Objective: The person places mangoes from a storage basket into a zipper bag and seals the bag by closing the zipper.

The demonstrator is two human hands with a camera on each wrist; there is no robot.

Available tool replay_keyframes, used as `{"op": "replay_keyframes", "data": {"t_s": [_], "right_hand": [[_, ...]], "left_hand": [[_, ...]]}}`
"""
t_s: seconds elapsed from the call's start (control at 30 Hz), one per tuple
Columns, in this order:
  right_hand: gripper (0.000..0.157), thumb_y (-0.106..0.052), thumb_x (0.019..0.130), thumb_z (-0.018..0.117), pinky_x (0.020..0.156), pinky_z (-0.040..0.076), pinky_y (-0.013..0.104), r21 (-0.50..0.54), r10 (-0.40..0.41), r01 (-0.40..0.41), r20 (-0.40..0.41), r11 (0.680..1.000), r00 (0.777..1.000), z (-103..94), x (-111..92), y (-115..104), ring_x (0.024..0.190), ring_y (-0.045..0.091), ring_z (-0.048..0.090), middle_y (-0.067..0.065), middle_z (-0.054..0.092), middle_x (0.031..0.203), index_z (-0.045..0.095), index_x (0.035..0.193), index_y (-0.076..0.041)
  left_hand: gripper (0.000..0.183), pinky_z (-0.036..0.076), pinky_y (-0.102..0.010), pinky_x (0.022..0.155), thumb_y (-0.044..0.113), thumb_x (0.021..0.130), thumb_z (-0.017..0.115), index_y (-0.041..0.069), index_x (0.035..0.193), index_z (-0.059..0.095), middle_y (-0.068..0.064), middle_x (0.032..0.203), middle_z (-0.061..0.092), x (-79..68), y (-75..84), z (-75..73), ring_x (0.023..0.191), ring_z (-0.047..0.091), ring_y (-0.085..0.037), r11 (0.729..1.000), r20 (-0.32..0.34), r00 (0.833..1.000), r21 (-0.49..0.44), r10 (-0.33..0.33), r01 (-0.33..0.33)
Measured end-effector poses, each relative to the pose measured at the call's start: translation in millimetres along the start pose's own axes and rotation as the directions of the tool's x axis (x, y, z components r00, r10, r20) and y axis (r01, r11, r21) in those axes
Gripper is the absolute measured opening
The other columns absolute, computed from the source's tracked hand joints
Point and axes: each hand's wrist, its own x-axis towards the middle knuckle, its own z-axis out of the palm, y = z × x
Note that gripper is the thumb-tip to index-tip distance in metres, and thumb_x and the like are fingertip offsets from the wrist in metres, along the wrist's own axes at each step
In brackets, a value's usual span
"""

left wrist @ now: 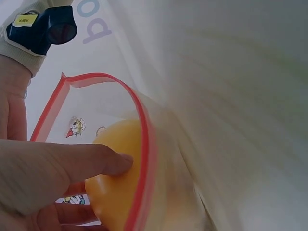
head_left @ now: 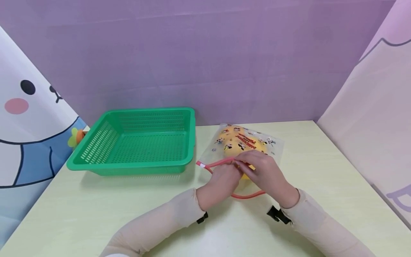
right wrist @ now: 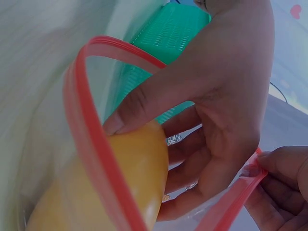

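Note:
A clear zip bag (head_left: pixel 248 141) with printed cartoon figures lies on the table, its red-edged mouth spread wide towards me. Rounded orange-yellow shapes show through its film. My left hand (head_left: pixel 221 180) reaches in at the mouth. It grips a smooth yellow oval thing (right wrist: pixel 144 168), thumb on one side and fingers on the other, as both wrist views show. My right hand (head_left: pixel 263 171) pinches the red zip edge (right wrist: pixel 231 202) beside the left wrist. A white slider (head_left: pixel 201 164) sits at the left end of that edge.
To the left of the bag stands a green slotted basket (head_left: pixel 128 166), its floor bare. An orange-and-green shape (head_left: pixel 76 137) peeks out behind its left side. A purple backdrop (head_left: pixel 205 64) rises at the back, with printed panels on both sides.

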Motion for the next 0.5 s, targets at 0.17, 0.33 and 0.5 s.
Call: {"op": "replay_keyframes", "data": {"t_s": [0.17,0.33,0.5], "right_hand": [[0.021,0.002,0.071,0.078,0.071,0.056,0.033,0.001,0.005,-0.005,0.000,1.000,1.000,-0.4,-0.1,0.0,0.082,0.018,0.067,0.003,0.071,0.086,0.073,0.089,-0.004],[0.021,0.003,0.070,0.078,0.070,0.056,0.032,0.001,-0.003,0.003,-0.008,1.000,1.000,0.1,-0.4,0.5,0.082,0.019,0.067,0.003,0.071,0.086,0.073,0.090,-0.004],[0.022,0.003,0.070,0.078,0.070,0.056,0.033,-0.004,-0.005,0.005,-0.011,1.000,1.000,-0.4,-0.2,0.2,0.082,0.019,0.067,0.003,0.071,0.086,0.073,0.090,-0.005]], "left_hand": [[0.033,0.048,-0.017,0.056,0.024,0.091,0.063,0.016,0.123,0.061,0.003,0.098,0.067,2.6,0.8,0.5,0.072,0.057,-0.009,1.000,0.023,1.000,0.002,-0.004,0.004],[0.040,0.052,-0.018,0.070,0.027,0.088,0.066,0.015,0.125,0.058,0.002,0.108,0.066,4.1,2.5,1.8,0.087,0.061,-0.009,0.997,0.023,1.000,0.071,0.003,-0.004],[0.048,0.049,-0.021,0.086,0.030,0.087,0.068,0.015,0.131,0.055,0.001,0.125,0.060,6.7,4.0,5.8,0.106,0.057,-0.010,0.993,-0.011,1.000,0.120,0.004,-0.002]]}}
